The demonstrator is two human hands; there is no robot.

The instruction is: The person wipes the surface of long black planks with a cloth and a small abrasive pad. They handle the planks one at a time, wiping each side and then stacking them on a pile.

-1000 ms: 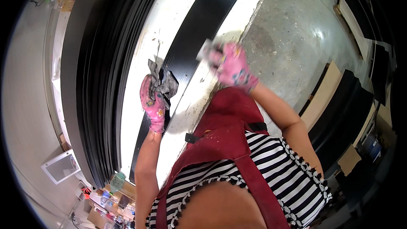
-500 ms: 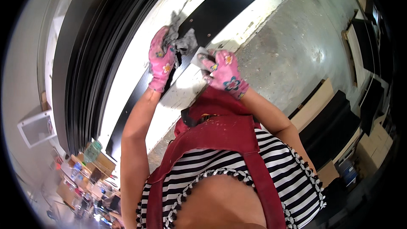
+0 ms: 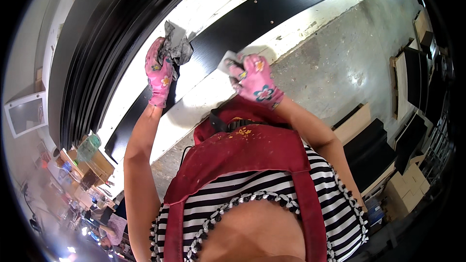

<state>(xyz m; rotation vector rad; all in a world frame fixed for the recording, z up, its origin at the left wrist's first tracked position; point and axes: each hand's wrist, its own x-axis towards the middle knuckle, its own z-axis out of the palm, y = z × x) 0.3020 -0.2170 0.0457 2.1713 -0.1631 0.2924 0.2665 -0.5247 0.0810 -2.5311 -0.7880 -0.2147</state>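
A long black board (image 3: 221,34) with small holes lies on a paint-marked white bench (image 3: 196,98), running from lower left to upper right. My left hand (image 3: 159,75), in a pink flowered glove, is closed around a crumpled grey rag (image 3: 179,51) over the board. My right hand (image 3: 257,80), gloved the same way, grips a small light grey block (image 3: 225,62) at the board's near edge. The block's underside is hidden, so I cannot tell whether it touches the board.
Several long black boards (image 3: 87,75) stand packed along the left. At the right, more dark boards (image 3: 371,148) and cardboard boxes (image 3: 407,188) stand on the concrete floor (image 3: 330,63). A greenish clear container (image 3: 88,147) and a person (image 3: 115,228) are at lower left.
My left hand has moved left along the board with the rag, away from my right hand. The view has shifted, showing the board's far end. My right hand still grips the block.
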